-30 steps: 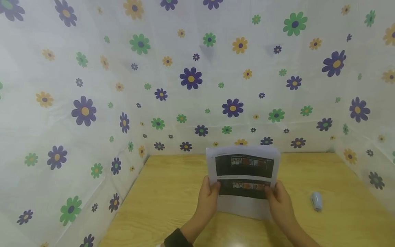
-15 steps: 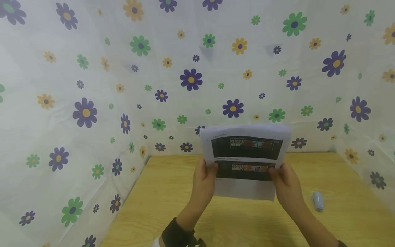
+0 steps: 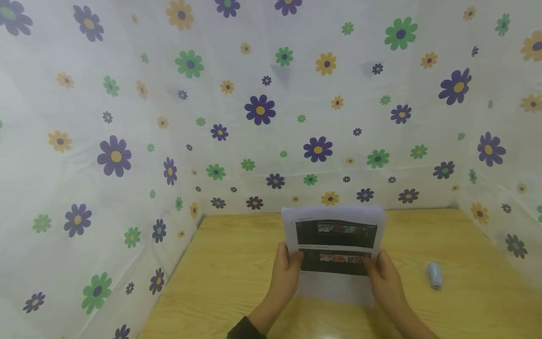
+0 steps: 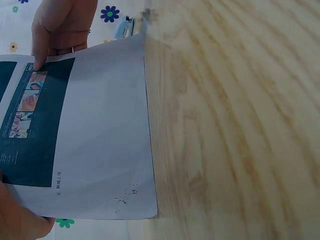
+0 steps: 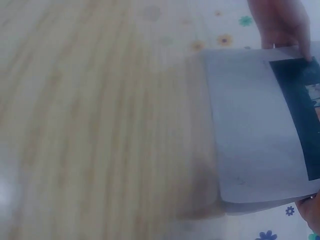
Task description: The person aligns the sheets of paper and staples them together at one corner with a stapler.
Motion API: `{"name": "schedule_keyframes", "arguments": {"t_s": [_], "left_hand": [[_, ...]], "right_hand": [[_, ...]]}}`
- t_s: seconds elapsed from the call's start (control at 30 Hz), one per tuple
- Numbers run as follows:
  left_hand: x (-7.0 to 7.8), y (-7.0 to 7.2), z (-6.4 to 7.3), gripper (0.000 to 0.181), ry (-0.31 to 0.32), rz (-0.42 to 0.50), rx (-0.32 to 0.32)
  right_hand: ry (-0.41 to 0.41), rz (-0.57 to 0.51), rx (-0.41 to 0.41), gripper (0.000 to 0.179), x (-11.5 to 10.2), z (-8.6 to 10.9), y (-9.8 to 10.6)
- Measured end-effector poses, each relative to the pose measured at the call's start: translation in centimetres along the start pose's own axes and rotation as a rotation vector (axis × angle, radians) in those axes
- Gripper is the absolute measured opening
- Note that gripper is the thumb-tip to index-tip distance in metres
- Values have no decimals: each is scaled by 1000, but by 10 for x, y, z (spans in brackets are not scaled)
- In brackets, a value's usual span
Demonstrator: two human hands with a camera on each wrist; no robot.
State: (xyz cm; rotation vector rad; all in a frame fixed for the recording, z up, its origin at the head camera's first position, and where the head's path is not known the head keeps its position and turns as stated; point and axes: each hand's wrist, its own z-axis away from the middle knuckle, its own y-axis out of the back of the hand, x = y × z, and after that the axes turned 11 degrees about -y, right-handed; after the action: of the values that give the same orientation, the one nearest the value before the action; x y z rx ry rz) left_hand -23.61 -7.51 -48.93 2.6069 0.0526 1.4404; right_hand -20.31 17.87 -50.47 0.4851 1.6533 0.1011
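A stack of printed paper sheets (image 3: 330, 289), with two dark picture blocks on the top page, is held tilted upright over the table. My left hand (image 3: 284, 274) grips its left edge, thumb on the front. On the opposite edge my right hand (image 3: 386, 280) holds it the same way; the other fingers are hidden behind the paper. The left wrist view shows the lower part of the sheets (image 4: 105, 130) close to the wood. In the right wrist view the sheets' lower corners (image 5: 250, 140) look slightly fanned apart.
A small light-blue stapler (image 3: 434, 276) lies on the wooden table (image 3: 224, 263) to the right of my right hand. White sheeting with printed flowers (image 3: 237, 141) stands behind the table and along both sides.
Both hands raised the paper stack half a second ago, then lowered it back close to the tabletop. The grip on both edges stays, and the stapler has not moved.
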Motion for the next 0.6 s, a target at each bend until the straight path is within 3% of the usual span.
{"name": "schedule_keyframes", "arguments": {"t_s": [0.2, 0.47, 0.6], "left_hand": [[11, 0, -8, 24, -28, -40, 26], [66, 4, -36, 20, -202, -15, 58], [82, 6, -47, 21, -284, 6, 69]], "right_hand": [[72, 45, 95, 25, -14, -2, 5], [204, -104, 98, 26, -64, -10, 27], [293, -155, 80, 30, -80, -17, 34]]}}
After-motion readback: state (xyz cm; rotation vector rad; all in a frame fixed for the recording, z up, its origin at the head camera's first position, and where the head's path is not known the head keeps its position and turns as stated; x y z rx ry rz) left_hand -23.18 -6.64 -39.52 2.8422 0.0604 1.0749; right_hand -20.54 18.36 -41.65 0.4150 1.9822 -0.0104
